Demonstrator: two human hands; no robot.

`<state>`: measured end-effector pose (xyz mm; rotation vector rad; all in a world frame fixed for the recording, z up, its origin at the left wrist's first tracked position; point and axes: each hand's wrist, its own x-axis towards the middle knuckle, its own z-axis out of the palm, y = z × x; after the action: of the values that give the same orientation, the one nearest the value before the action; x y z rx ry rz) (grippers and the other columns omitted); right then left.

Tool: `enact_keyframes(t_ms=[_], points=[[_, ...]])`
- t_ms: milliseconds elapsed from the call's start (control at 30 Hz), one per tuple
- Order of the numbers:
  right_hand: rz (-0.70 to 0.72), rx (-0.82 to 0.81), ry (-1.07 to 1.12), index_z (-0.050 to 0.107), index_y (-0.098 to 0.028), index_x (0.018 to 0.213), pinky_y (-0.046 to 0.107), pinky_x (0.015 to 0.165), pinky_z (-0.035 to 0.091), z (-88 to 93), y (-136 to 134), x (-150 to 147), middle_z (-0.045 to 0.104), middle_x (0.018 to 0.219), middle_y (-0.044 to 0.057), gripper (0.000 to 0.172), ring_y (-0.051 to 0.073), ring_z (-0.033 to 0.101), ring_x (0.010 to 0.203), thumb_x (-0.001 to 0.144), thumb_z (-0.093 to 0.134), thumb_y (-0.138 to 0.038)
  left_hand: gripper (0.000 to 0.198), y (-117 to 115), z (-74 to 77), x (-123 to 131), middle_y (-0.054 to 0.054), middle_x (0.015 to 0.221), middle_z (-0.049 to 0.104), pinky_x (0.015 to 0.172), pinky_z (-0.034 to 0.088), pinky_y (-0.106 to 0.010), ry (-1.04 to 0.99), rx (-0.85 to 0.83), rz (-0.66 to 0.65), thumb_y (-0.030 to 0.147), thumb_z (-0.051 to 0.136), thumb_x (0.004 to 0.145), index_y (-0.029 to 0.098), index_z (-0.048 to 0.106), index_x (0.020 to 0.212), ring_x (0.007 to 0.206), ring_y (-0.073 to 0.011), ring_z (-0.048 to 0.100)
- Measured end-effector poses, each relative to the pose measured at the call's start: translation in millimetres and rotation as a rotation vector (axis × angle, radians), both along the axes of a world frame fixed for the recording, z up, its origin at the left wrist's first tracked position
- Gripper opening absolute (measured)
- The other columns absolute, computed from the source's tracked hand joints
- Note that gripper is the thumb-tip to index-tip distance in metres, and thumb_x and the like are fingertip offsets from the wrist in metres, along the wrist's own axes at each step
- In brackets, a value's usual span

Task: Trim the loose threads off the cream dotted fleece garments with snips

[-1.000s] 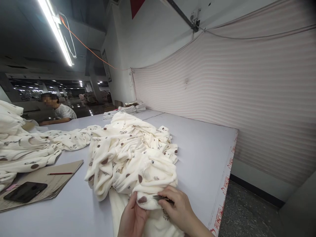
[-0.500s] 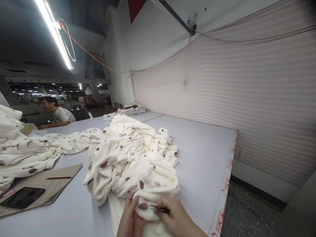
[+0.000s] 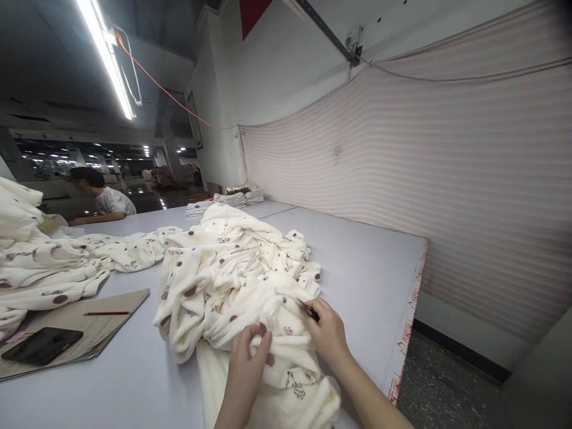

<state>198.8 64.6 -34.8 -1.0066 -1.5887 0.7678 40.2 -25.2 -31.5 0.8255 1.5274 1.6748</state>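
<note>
On the wide pale table (image 3: 370, 268), a heap of cream spotted fleece (image 3: 232, 274) lies before me, my left hand (image 3: 245, 363) pinching a fold of it, my right hand (image 3: 328, 333) closed around a small dark tool (image 3: 311, 311)

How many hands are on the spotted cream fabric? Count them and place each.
2. The left hand pinches the cream fabric near its front edge; the right hand, just to its right, holds a small dark tool against the cloth. None seems hidden beneath the folds.
</note>
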Motion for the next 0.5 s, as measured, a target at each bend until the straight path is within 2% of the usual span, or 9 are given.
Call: enact_keyframes(t_ms=[100,200,233,300,400,467,500], points=[[-0.069,-0.058,0.115,0.056,-0.019,0.078,0.026,0.060,0.040,3.5,10.5,15.6,0.055,0.070,0.001,0.028,0.017,0.051,0.065,0.085,0.048,-0.045,0.022,3.4,2.7,-3.7,0.002,0.064,0.056,0.068,0.041,-0.029,0.026,-0.019,-0.036,0.041,0.072,0.064,0.021,0.062,0.066,0.066,-0.0203,0.057],[-0.117,-0.146,0.182,0.054,-0.018,0.085,0.024,0.052,0.038,2.5,4.0,43.7,0.044,0.061,-0.004,0.035,0.013,0.042,0.053,0.089,0.041,-0.051,0.024,10.0,1.8,-7.7,0.001,0.069,0.059,0.068,0.044,-0.030,-0.004,-0.044,-0.092,0.043,0.070,0.066,0.021,0.063,0.067,0.068,-0.0200,0.058],[-0.079,-0.189,0.163,0.054,-0.018,0.082,0.024,0.050,0.036,1.3,-3.0,51.7,0.041,0.058,-0.005,0.036,0.012,0.039,0.050,0.088,0.042,-0.051,0.024,13.0,0.9,-8.5,0.000,0.072,0.062,0.068,0.045,-0.030,-0.024,-0.055,-0.115,0.044,0.069,0.066,0.020,0.064,0.071,0.069,-0.0203,0.059],[0.121,-0.292,0.031,0.058,-0.018,0.075,0.023,0.050,0.036,-2.1,-22.5,61.0,0.044,0.056,-0.004,0.034,0.012,0.042,0.051,0.086,0.049,-0.049,0.028,18.3,-0.4,-9.5,-0.003,0.080,0.066,0.069,0.048,-0.032,-0.070,-0.077,-0.165,0.044,0.069,0.066,0.020,0.066,0.081,0.074,-0.0216,0.061],[0.448,-0.383,-0.308,0.068,-0.022,0.087,0.024,0.063,0.040,-8.9,-54.4,55.6,0.061,0.075,-0.001,0.019,0.016,0.054,0.069,0.074,0.068,-0.036,0.038,18.7,1.3,-11.8,-0.008,0.096,0.068,0.076,0.051,-0.036,-0.145,-0.079,-0.252,0.043,0.068,0.069,0.020,0.065,0.099,0.086,-0.0245,0.064],[0.514,-0.335,-0.506,0.069,-0.028,0.097,0.024,0.068,0.039,-13.4,-68.8,44.4,0.066,0.085,-0.002,0.031,0.018,0.057,0.076,0.067,0.073,-0.024,0.041,9.3,3.4,-16.1,-0.010,0.108,0.067,0.082,0.051,-0.037,-0.180,-0.065,-0.289,0.043,0.067,0.072,0.021,0.062,0.106,0.096,-0.0258,0.063],[0.518,-0.291,-0.587,0.069,-0.028,0.094,0.024,0.068,0.038,-15.2,-72.9,38.7,0.067,0.085,-0.002,0.029,0.018,0.058,0.077,0.066,0.072,-0.021,0.042,1.0,3.3,-19.0,-0.010,0.117,0.064,0.084,0.051,-0.036,-0.187,-0.061,-0.285,0.043,0.066,0.073,0.022,0.061,0.109,0.102,-0.0259,0.061]])
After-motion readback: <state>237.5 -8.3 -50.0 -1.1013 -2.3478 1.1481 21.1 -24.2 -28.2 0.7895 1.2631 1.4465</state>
